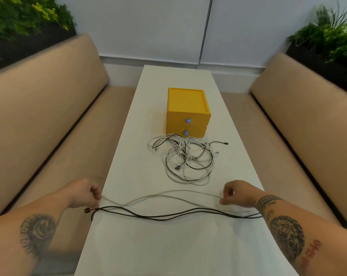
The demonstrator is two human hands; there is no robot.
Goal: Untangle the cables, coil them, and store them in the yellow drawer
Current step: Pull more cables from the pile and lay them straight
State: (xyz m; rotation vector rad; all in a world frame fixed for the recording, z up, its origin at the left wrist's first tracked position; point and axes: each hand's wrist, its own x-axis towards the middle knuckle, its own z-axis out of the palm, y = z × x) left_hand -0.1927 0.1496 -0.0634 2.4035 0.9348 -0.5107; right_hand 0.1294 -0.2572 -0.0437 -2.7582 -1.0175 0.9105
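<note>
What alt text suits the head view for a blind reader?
The left hand and right hand stretch a white cable over a white table, beside a black cable; beyond lie tangled cables and a shut yellow drawer unit.

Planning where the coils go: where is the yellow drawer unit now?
In the head view, the yellow drawer unit stands at the middle of the white table, directly behind the tangled cable pile, its drawers shut.
</note>
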